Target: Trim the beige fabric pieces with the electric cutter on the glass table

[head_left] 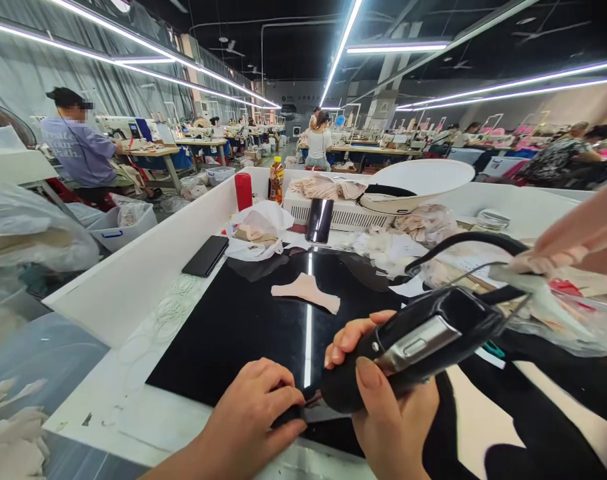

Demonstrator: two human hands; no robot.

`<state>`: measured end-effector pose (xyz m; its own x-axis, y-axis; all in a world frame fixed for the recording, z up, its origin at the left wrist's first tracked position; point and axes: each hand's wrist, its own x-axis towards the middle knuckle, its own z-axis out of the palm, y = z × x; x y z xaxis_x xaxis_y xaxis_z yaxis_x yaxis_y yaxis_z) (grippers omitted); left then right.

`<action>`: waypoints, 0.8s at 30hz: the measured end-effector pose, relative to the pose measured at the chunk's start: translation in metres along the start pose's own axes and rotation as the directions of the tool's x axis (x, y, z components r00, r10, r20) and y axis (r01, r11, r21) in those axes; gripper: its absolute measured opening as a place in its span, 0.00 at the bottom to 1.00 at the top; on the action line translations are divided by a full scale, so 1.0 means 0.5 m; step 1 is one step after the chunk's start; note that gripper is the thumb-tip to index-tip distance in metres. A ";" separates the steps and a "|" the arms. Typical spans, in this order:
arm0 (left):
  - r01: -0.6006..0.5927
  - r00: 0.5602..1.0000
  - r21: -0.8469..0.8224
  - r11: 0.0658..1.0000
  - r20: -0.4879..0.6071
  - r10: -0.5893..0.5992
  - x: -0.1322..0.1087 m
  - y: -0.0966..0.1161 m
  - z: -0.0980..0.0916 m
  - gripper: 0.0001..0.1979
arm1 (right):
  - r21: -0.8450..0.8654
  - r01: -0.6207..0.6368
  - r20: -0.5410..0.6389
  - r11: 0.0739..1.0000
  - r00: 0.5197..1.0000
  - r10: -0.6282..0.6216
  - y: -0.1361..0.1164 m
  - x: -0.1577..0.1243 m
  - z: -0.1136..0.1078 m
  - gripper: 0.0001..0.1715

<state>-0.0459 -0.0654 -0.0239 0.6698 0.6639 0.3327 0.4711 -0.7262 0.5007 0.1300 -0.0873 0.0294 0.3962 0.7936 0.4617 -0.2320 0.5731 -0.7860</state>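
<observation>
My right hand [391, 420] is wrapped round a black corded power tool [353, 370] with a silver switch plate; its narrow metal tip points down and left. My left hand [251, 410] is closed at that tip, thumb and fingers pinching a small black piece [286, 416] whose kind is mostly hidden. Both hands are over the near edge of a glossy black board [233, 333]. Beyond them, a pale pink cut fabric piece [306, 292] with three arms lies flat on the board, apart from both hands.
A phone [206, 255] lies left of the board, near the white table wall [148, 260]. Behind are a plastic bag [261, 230], a propped dark phone [319, 220] and a bottle [276, 180]. Black pieces [543, 400] lie right. A blurred pinkish shape [588, 227] crosses the upper right.
</observation>
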 end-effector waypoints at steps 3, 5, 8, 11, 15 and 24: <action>0.064 0.998 -0.078 0.995 0.006 -0.063 -0.001 0.001 0.000 0.18 | 0.005 0.017 -0.002 1.000 1.000 -0.017 0.002 0.002 0.002 0.18; 0.117 0.993 -0.130 0.985 0.009 -0.117 -0.002 0.003 -0.004 0.17 | 0.012 0.020 0.004 1.000 1.000 -0.020 0.003 0.003 0.003 0.18; 0.159 0.987 -0.184 0.970 0.010 -0.160 -0.001 0.007 -0.011 0.12 | 0.015 0.017 0.016 1.000 1.000 -0.017 0.005 0.003 0.005 0.17; 0.183 0.982 -0.226 0.957 0.002 -0.188 0.002 0.008 -0.016 0.09 | 0.008 0.016 0.018 1.000 1.000 -0.016 0.006 0.003 0.009 0.17; 0.186 0.981 -0.247 0.951 -0.008 -0.194 0.005 0.008 -0.015 0.08 | -0.002 0.036 0.002 0.999 0.999 -0.036 0.006 0.003 0.015 0.15; 0.181 0.981 -0.234 0.955 -0.020 -0.191 0.005 0.005 -0.010 0.09 | 0.001 -0.016 0.017 1.000 1.000 0.016 -0.003 -0.007 0.000 0.15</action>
<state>-0.0460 -0.0648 -0.0181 0.5562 0.7935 0.2470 0.4368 -0.5319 0.7255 0.1289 -0.0909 0.0292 0.3771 0.8062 0.4559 -0.2391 0.5603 -0.7931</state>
